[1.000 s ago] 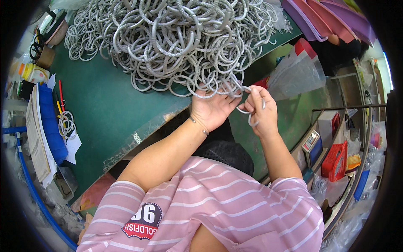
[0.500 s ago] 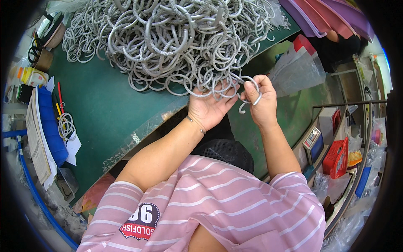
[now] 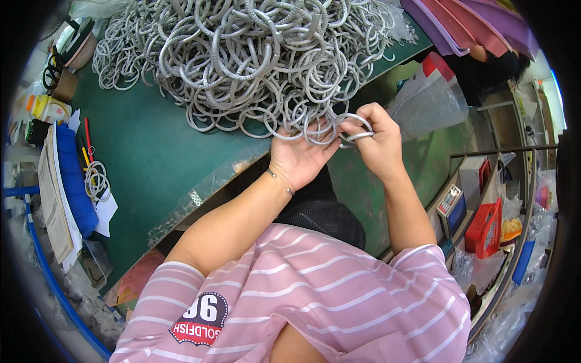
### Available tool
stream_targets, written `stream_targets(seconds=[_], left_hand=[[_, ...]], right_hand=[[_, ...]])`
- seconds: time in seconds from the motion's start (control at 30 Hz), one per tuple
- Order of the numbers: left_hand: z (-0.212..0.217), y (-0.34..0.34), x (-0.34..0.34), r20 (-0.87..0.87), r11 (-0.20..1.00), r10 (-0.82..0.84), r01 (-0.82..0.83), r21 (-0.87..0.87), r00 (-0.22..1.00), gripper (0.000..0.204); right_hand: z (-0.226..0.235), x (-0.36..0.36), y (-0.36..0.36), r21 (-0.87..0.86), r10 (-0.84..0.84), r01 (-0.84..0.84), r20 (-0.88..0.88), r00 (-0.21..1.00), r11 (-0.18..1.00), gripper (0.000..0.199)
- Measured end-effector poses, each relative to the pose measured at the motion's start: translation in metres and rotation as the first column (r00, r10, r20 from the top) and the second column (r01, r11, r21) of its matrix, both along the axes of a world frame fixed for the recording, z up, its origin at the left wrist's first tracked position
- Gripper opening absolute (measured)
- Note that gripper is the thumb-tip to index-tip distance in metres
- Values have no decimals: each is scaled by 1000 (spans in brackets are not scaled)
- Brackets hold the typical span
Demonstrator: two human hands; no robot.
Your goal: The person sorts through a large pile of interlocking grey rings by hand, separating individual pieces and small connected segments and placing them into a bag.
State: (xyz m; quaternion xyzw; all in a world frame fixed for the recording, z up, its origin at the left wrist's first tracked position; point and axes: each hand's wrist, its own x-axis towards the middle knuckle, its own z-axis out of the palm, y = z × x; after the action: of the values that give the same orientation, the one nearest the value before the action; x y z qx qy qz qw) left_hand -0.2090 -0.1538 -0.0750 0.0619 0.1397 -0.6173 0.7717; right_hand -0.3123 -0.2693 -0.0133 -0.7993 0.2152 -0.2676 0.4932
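Observation:
A big heap of silver-grey open rings [image 3: 254, 66], many with a textured surface, lies tangled on the green table. My left hand [image 3: 295, 158] is palm up at the heap's near edge. Its fingers stretch out beneath several rings, which partly hide them. To its right, my right hand [image 3: 382, 140] is closed, with thumb and forefinger pinching a silver ring [image 3: 351, 115]. That ring is beside the left fingertips, close to the rings hanging over the table's edge. Whether it is linked to them I cannot tell.
At the left stand a blue bin [image 3: 71, 181] with papers, a red pen [image 3: 86, 133] and black-handled scissors [image 3: 53, 75]. A clear plastic bag [image 3: 430, 103] hangs at the right. Beyond it are a red basket [image 3: 484, 230] and a shelf. Part of another person shows at the upper right.
My right hand has turned and brought its ring slightly left and up, nearer the left fingertips. The left hand stays almost in place.

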Motion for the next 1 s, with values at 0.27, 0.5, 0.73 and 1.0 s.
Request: stream_targets(seconds=[0.27,0.5,0.73,1.0], left_hand=[[-5,0,0,-74,999,37,-39,-26,997,55],[-10,0,0,85,996,32,-24,-91,996,53],[-3,-7,-3,-14,998,48,-49,-31,999,57],[4,-15,-7,-129,992,47,-61,-108,991,64]], right_hand=[[11,-25,2,167,199,-203,41,979,965,22],[-24,-8,22,-693,146,-219,-163,976,687,28],[14,-3,17,-727,245,-153,22,969,669,22],[1,-15,18,-652,46,-5,46,998,758,30]])
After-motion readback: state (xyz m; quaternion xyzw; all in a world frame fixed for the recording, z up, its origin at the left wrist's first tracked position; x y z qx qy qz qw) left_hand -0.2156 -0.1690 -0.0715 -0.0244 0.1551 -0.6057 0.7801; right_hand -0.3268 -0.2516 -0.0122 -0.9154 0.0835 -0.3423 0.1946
